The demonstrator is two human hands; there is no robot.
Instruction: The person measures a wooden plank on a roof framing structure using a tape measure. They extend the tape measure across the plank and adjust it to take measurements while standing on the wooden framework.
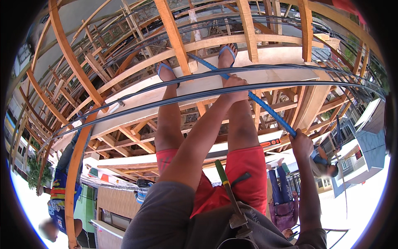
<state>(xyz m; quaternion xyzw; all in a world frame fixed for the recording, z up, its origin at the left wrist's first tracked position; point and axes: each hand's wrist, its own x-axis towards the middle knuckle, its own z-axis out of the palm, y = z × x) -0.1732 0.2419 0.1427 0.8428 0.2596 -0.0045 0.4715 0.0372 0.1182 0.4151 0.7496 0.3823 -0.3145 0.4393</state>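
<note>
A long blue bar with a spirally ribbed or wrapped surface slants from beside my feet toward the right. My left hand is closed around its middle, just between two black cables that cross the view. Further along, my right hand grips the near right end. The bar's far end passes close to my sandalled foot by a timber. At my waist hangs a tool with a green and yellow handle; its kind is unclear.
My feet stand on a pale board among upright timbers and crossing beams, with gaps between them. An orange and black level lies near my knee. One person is at left; others are at right.
</note>
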